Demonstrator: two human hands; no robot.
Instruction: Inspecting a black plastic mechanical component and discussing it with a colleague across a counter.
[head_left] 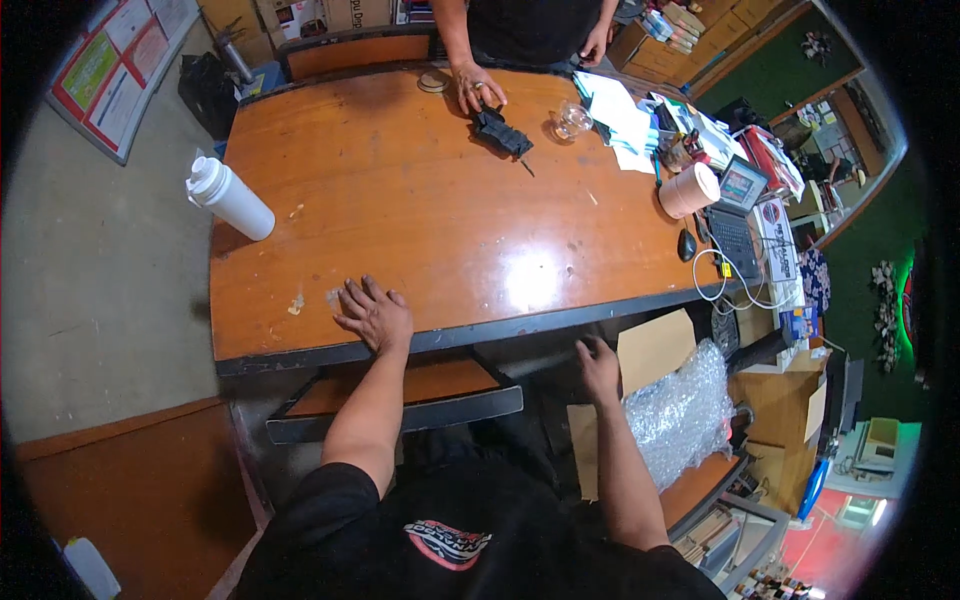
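our left grip (376, 318) rests spread flat, released, on the tabletop (400, 225); our right grip (600, 372), hold unclear, hangs beside cardboard (655, 348) towards four o'clock. we seem braced; moving would call for lifting the palm.

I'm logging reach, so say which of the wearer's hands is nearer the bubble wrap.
Right. The right hand is just left of the bubble wrap, beside cardboard; the left hand rests on the table, farther left.

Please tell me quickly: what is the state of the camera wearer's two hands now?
Left hand: open, palm down on the wooden table.
Right hand: beside the brown cardboard; whether open or closed cannot be told.
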